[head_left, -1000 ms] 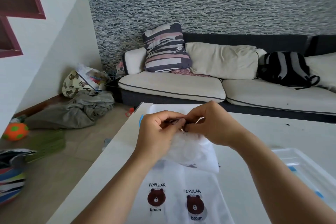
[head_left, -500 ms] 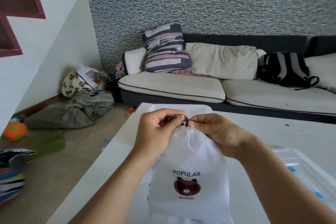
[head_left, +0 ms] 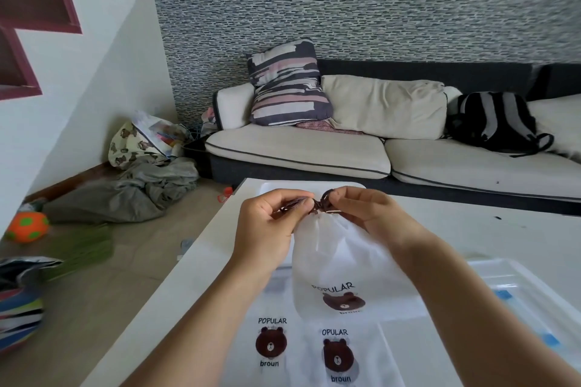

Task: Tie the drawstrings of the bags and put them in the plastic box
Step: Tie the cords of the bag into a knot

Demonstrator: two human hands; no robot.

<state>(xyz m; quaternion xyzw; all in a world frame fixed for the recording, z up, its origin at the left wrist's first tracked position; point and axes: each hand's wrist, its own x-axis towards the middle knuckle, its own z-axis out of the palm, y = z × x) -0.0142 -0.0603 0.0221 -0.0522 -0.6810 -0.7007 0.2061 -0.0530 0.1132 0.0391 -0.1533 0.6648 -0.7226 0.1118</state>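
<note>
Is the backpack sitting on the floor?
No, the backpack is sitting up on the sofa, beside a cream cushion.

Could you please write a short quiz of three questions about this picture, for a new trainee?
1. True or false: the held bag already lies in the plastic box.
2. What do the left hand and right hand pinch? A) drawstring B) backpack C) ball
3. Fill in: the flat bags lie on the white ____.

Key: 1 false; 2 A; 3 table.
</note>
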